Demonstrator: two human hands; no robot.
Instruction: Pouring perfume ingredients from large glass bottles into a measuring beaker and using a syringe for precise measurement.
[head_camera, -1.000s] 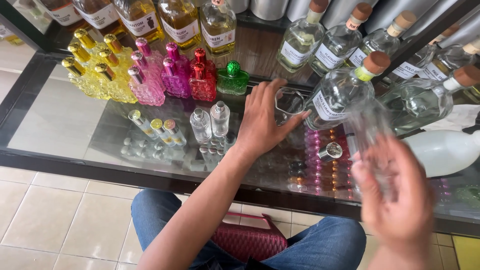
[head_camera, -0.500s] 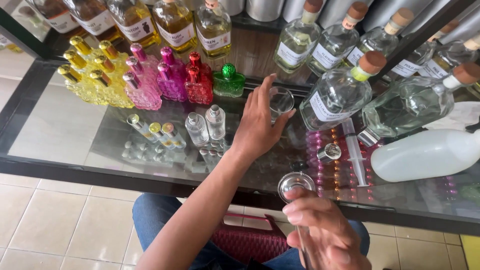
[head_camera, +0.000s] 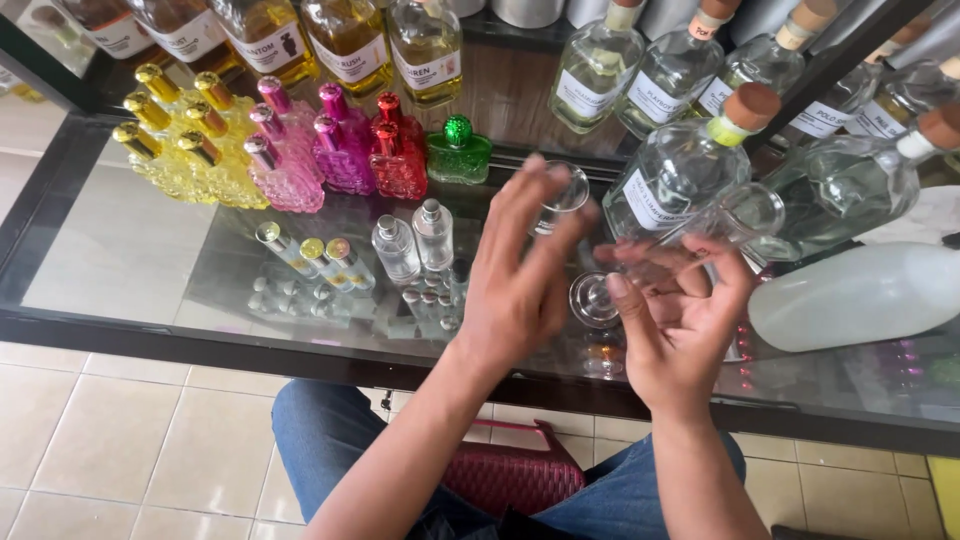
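Note:
My left hand (head_camera: 515, 285) reaches over the glass counter (head_camera: 120, 250), fingers spread around a small clear glass cup (head_camera: 566, 192) that stands near the back shelf edge; thumb and fingers touch it. My right hand (head_camera: 680, 320) is just to the right, palm up, fingers curled around a clear footed glass cylinder (head_camera: 740, 215) held tilted. The cylinder's round foot (head_camera: 595, 300) is low beside my left palm and its mouth points up to the right. Both hands are blurred by motion.
Small yellow (head_camera: 175, 150), pink (head_camera: 300, 150), red (head_camera: 398, 150) and green (head_camera: 458, 150) bottles stand at the left. Clear spray vials (head_camera: 415, 240) stand in front of them. Large cork-stoppered bottles (head_camera: 690, 170) and a white plastic bottle (head_camera: 860, 295) crowd the right. A maroon bag (head_camera: 515, 470) lies by my knees.
My right hand rose from below the counter edge with the glass cylinder and now holds it beside the left hand. The left hand stayed at the small glass cup.

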